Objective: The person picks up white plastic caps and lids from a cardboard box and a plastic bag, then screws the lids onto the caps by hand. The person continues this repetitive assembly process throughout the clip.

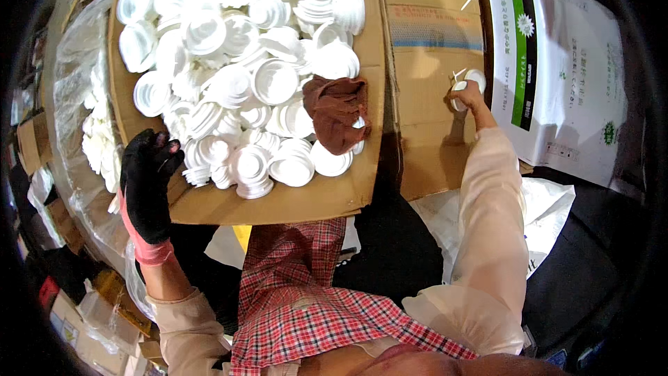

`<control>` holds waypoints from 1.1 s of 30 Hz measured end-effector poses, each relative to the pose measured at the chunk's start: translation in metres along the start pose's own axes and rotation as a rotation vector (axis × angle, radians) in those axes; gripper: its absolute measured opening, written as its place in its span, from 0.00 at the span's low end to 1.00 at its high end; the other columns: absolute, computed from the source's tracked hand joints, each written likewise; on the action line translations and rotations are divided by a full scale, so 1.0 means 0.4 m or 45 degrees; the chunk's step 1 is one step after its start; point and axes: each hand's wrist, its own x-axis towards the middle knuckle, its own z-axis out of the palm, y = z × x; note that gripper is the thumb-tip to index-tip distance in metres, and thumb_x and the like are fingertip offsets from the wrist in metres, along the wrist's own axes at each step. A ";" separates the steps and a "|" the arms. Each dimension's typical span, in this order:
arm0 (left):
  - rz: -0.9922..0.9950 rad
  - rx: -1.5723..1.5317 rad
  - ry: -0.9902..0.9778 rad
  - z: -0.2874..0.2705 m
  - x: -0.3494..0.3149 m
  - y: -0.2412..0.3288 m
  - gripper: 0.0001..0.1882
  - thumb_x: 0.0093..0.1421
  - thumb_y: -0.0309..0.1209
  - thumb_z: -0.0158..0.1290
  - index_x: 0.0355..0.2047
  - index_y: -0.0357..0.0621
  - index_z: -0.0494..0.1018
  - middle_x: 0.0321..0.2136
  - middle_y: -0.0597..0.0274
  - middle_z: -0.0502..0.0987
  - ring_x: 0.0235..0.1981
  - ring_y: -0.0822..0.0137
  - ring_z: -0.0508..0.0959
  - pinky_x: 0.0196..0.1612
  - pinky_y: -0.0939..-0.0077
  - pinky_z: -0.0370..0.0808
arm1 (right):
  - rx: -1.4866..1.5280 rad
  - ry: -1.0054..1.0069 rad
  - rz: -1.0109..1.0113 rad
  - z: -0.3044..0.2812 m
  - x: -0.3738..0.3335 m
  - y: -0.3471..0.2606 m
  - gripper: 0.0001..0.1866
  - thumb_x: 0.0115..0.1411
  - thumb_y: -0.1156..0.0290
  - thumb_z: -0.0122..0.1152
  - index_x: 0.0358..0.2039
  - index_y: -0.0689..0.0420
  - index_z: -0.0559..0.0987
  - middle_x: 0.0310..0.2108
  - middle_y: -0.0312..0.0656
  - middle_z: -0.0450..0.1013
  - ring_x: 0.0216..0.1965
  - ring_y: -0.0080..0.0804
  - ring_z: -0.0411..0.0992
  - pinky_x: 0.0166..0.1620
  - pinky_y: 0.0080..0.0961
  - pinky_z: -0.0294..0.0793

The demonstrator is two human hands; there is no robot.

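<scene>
A large pile of white round plastic caps (275,82) lies on a cardboard sheet or shallow box (278,214) in front of me. My left hand (147,184), in a black glove with a pink cuff, is at the near left edge of this cardboard beside the caps. Its fingers are loosely bent and apart, and nothing shows in them. Bare and closed, my right hand (472,99) pinches a white cap (458,95) over a brown cardboard box on the right. Another white cap (476,78) is just beyond its fingers, partly hidden.
A crumpled brown cloth (337,113) lies on the caps' right side. The cardboard box (431,146) bears a small white T-shaped piece (468,1). Farther right stands a white printed carton (577,76). Clear plastic bagging (78,125) with white pieces is on the left.
</scene>
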 end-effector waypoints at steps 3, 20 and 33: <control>0.014 0.021 0.156 0.015 -0.075 0.016 0.22 0.70 0.38 0.39 0.56 0.31 0.64 0.49 0.49 0.73 0.48 0.57 0.77 0.53 0.65 0.74 | 0.519 -0.222 -0.117 -0.121 -0.190 -0.261 0.42 0.40 0.68 0.72 0.57 0.62 0.66 0.48 0.50 0.71 0.46 0.42 0.73 0.48 0.35 0.73; -0.289 -0.815 -0.617 0.009 -0.247 0.063 0.25 0.62 0.34 0.54 0.57 0.36 0.65 0.44 0.57 0.75 0.46 0.68 0.75 0.48 0.70 0.77 | 1.044 -0.952 -1.480 -0.202 -1.197 -1.005 0.45 0.43 0.78 0.74 0.62 0.56 0.61 0.59 0.40 0.62 0.61 0.33 0.59 0.63 0.30 0.58; 0.499 0.085 -0.071 -0.049 -0.263 -0.025 0.24 0.55 0.23 0.59 0.52 0.30 0.68 0.44 0.53 0.77 0.45 0.65 0.75 0.51 0.73 0.70 | 1.051 0.339 -1.192 -0.038 -1.338 -1.019 0.06 0.54 0.75 0.64 0.29 0.64 0.78 0.27 0.43 0.73 0.25 0.27 0.71 0.29 0.26 0.70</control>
